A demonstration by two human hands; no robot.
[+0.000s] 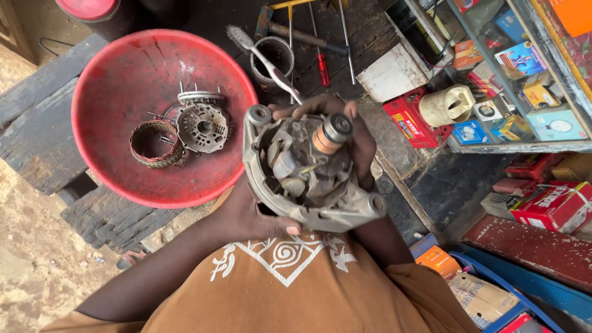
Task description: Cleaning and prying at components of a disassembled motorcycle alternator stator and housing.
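Note:
I hold a grey, dirty alternator half [302,169] close to my chest, its rotor and copper slip-ring shaft pointing up toward me. My left hand [246,216] grips the housing from below at its left rim, thumb on the lower edge. My right hand [348,126] wraps round the far right side, fingertips curled over the top edge near the shaft end. A red plastic basin [111,154] to the left holds a copper-wound stator ring [154,143] and a round metal end cover [202,126] with studs.
A dark wooden bench [37,142] carries the basin. Behind lie a toothbrush [259,52], a metal ring [271,58], a hammer [296,34], a red-handled screwdriver [322,65] and a white block [391,74]. Shelves with coloured boxes [524,68] stand right; sandy ground lies left.

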